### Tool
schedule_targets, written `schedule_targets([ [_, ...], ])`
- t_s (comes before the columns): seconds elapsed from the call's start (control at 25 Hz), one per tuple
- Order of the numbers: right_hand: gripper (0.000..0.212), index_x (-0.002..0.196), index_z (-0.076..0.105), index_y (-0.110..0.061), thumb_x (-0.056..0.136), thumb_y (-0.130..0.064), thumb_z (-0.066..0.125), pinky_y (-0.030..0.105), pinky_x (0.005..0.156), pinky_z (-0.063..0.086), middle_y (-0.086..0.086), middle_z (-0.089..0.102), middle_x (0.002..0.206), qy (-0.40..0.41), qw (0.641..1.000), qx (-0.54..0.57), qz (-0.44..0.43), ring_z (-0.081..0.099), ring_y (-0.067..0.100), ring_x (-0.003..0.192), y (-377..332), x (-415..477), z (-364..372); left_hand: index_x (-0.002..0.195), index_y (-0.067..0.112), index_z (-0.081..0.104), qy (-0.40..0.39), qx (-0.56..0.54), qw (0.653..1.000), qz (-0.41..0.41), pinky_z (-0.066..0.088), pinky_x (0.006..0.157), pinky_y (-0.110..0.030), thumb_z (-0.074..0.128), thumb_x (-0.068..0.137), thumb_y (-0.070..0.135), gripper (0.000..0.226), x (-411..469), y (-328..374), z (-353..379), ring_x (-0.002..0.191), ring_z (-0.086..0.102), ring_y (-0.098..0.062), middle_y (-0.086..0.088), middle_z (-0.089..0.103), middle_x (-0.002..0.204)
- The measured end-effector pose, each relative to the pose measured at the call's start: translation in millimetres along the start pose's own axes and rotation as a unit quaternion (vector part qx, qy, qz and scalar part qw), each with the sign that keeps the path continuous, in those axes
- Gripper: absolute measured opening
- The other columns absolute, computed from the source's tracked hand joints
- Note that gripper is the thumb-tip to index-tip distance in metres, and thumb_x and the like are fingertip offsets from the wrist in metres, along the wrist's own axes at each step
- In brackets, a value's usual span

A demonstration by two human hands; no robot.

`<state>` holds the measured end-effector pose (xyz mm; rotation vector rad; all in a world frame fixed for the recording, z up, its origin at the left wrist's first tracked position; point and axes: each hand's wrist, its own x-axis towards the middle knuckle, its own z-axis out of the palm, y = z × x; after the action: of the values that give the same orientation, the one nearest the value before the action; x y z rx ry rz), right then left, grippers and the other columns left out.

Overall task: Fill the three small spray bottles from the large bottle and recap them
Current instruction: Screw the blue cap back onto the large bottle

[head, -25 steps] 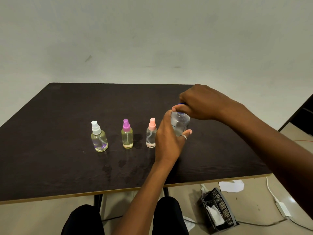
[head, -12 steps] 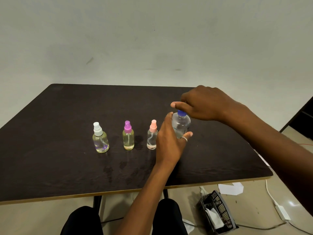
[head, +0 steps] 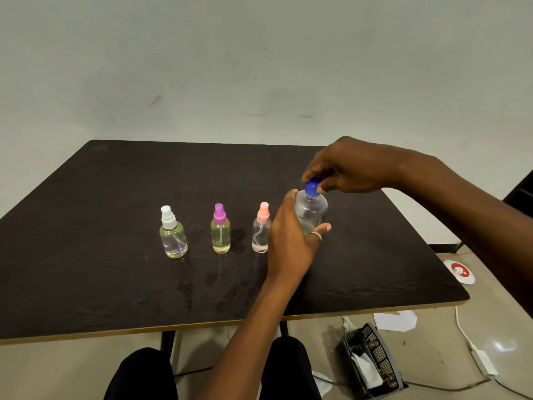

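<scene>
Three small spray bottles stand in a row on the dark table (head: 86, 226), all capped: one with a white cap (head: 172, 233), one with a purple cap (head: 220, 230), one with a pink cap (head: 261, 230). Right of them stands the large clear bottle (head: 313, 210). My left hand (head: 291, 241) grips its body from the near side, a ring on one finger. My right hand (head: 346, 168) pinches its blue cap (head: 312, 187) from above.
Wet patches darken the table in front of the small bottles. On the floor at the right lie a black mesh basket (head: 372, 362) with paper in it, white paper scraps, a white cable and a white-and-red round object (head: 460, 271). My knees show under the table's front edge.
My right hand lifted briefly off the blue cap and now pinches it again. My left hand has kept its hold on the large bottle. The camera view has shifted slightly.
</scene>
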<state>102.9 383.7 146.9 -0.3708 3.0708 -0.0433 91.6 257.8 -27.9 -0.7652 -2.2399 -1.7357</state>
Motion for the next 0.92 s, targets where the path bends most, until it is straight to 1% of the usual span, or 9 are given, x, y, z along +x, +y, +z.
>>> schedule_targets([
  [0.16, 0.025, 0.112, 0.069, -0.02, 0.088, -0.025, 0.066, 0.012, 0.071, 0.04, -0.012, 0.066, 0.098, 0.012, 1.0, -0.026, -0.003, 0.055, 0.001, 0.076, -1, 0, 5, 0.144, 0.017, 0.041, 0.0, 0.001, 1.0, -0.001, 0.049, 0.1, -0.024, 0.085, 0.075, 0.037, 0.084, 0, -1, 1, 0.119, 0.058, -0.014, -0.001, 0.061, 0.13],
  [0.24, 0.022, 0.107, 0.069, -0.021, 0.089, -0.031, 0.065, 0.022, 0.072, 0.047, -0.011, 0.065, 0.093, 0.036, 0.999, -0.033, 0.006, 0.055, 0.004, 0.075, -1, -2, 9, 0.145, 0.016, 0.041, 0.0, -0.001, 1.0, -0.003, 0.05, 0.1, -0.029, 0.085, 0.075, 0.037, 0.085, 0, -1, 1, 0.12, 0.059, -0.015, -0.002, 0.062, 0.13],
  [0.32, 0.021, 0.104, 0.07, -0.02, 0.089, -0.034, 0.063, 0.033, 0.074, 0.051, -0.009, 0.065, 0.09, 0.057, 0.997, -0.039, 0.018, 0.056, 0.008, 0.076, -2, -5, 14, 0.145, 0.016, 0.042, -0.001, -0.005, 1.0, -0.002, 0.05, 0.1, -0.029, 0.085, 0.075, 0.037, 0.085, 0, -2, 1, 0.12, 0.058, -0.016, -0.002, 0.061, 0.131],
  [0.4, 0.021, 0.101, 0.07, -0.019, 0.089, -0.034, 0.062, 0.036, 0.074, 0.052, -0.007, 0.067, 0.089, 0.066, 0.996, -0.048, 0.025, 0.057, 0.011, 0.076, -4, -6, 16, 0.144, 0.016, 0.042, 0.004, 0.001, 1.0, 0.001, 0.05, 0.1, -0.027, 0.086, 0.074, 0.037, 0.085, 1, -2, 2, 0.12, 0.059, -0.016, -0.002, 0.062, 0.131],
  [0.6, 0.025, 0.09, 0.07, -0.016, 0.09, -0.039, 0.059, 0.037, 0.068, 0.051, -0.002, 0.068, 0.083, 0.065, 0.994, -0.07, 0.05, 0.057, 0.015, 0.071, -10, -3, 18, 0.144, 0.014, 0.043, 0.009, 0.013, 1.0, 0.009, 0.049, 0.101, -0.027, 0.086, 0.074, 0.038, 0.086, 1, -3, 3, 0.122, 0.059, -0.016, -0.003, 0.062, 0.132],
  [0.72, 0.032, 0.08, 0.068, -0.016, 0.09, -0.044, 0.056, 0.034, 0.061, 0.048, 0.003, 0.066, 0.075, 0.07, 0.992, -0.082, 0.068, 0.058, 0.019, 0.068, -12, -1, 20, 0.144, 0.015, 0.042, 0.009, 0.011, 1.0, 0.013, 0.049, 0.102, -0.03, 0.086, 0.073, 0.039, 0.087, 2, -6, 4, 0.124, 0.058, -0.015, -0.001, 0.061, 0.135],
  [0.8, 0.037, 0.072, 0.064, -0.015, 0.091, -0.046, 0.054, 0.031, 0.055, 0.043, 0.006, 0.063, 0.069, 0.077, 0.989, -0.107, 0.072, 0.057, 0.022, 0.065, -11, 1, 22, 0.145, 0.016, 0.042, 0.005, 0.008, 1.0, 0.011, 0.045, 0.106, -0.024, 0.086, 0.074, 0.039, 0.087, 2, -5, 4, 0.126, 0.057, -0.015, -0.001, 0.06, 0.136],
  [0.88, 0.042, 0.065, 0.058, -0.017, 0.09, -0.05, 0.053, 0.029, 0.053, 0.037, 0.006, 0.06, 0.065, 0.086, 0.986, -0.122, 0.074, 0.055, 0.022, 0.062, -10, 2, 23, 0.144, 0.013, 0.044, 0.008, 0.013, 1.0, 0.013, 0.03, 0.108, -0.006, 0.086, 0.074, 0.037, 0.085, 2, -2, 3, 0.126, 0.057, -0.015, -0.002, 0.061, 0.135],
  [0.92, 0.042, 0.062, 0.053, -0.02, 0.09, -0.052, 0.052, 0.027, 0.052, 0.034, 0.004, 0.057, 0.063, 0.09, 0.985, -0.125, 0.074, 0.053, 0.022, 0.06, -10, 3, 24, 0.143, 0.012, 0.045, 0.012, 0.015, 1.0, 0.014, 0.02, 0.105, 0.003, 0.086, 0.074, 0.035, 0.084, 2, 0, 2, 0.125, 0.058, -0.014, -0.002, 0.063, 0.133],
])
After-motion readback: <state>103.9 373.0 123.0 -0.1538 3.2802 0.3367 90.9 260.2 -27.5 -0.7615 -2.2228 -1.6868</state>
